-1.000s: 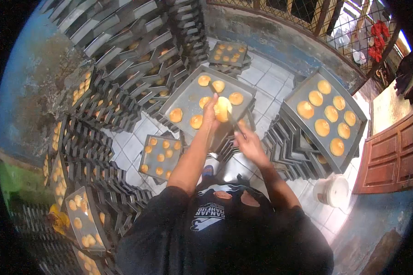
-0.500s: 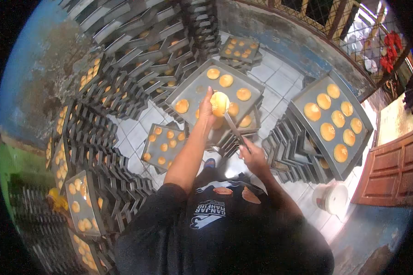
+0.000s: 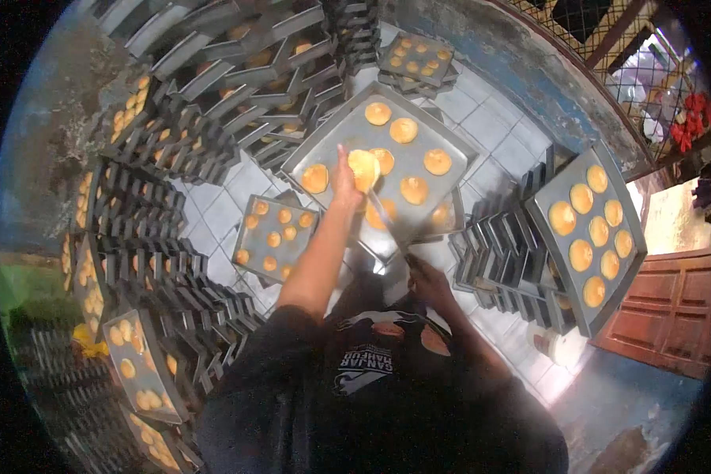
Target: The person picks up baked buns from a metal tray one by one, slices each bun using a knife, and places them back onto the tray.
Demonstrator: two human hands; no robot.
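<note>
My left hand (image 3: 344,188) is wrapped round a round golden bun (image 3: 363,167), its pale yellow side showing. A long, narrow-bladed knife (image 3: 382,212) runs from the bun down to my right hand (image 3: 426,280), which grips its dark handle. The blade's far end is right at the bun's lower edge. Both hands are over a large grey metal baking tray (image 3: 344,134) with several buns spread on it. One bun (image 3: 381,161) on the tray is partly covered by the one I hold. More trays are stacked underneath.
At the right a tall stack of trays is topped by a tray of buns (image 3: 599,231). A smaller-looking tray (image 3: 258,237) lies left of my forearm, another tray (image 3: 407,71) at the back. Dense tray stacks (image 3: 158,261) fill the left. A white bucket (image 3: 543,341) stands near a wooden door (image 3: 663,312).
My view has shifted slightly. The held bun and left hand are a little further left over the tray; my right hand with the knife sits lower, nearer my body.
</note>
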